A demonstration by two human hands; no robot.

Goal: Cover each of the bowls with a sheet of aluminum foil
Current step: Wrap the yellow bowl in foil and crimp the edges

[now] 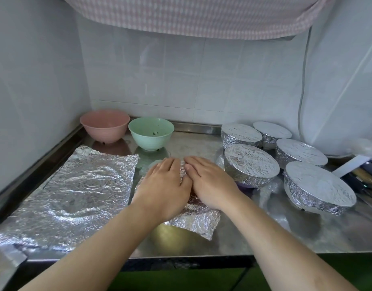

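Setting: white tiled walls enclose a corner holding a shiny steel table [201, 143]
Bowl in work: a yellow-green bowl [170, 236] stands near the table's front edge, its mouth draped with a crinkled sheet of aluminum foil [196, 222] whose edge hangs loose at the near right
Left hand [164, 185]: lies palm down on the foil, fingers straight and flat, pressing, gripping nothing
Right hand [210, 181]: lies flat beside the left on the same foil, fingers extended, thumb touching the left hand
Spare foil: a flat wrinkled foil sheet [76, 192] lies on the table to the left
Uncovered: a pink plastic bowl [104, 126] and a mint green plastic bowl [150, 133] stand side by side at the back left
Covered: five foil-wrapped bowls [251, 164] cluster at the right
Far right: utensil handles [363, 179] lie at the table's edge
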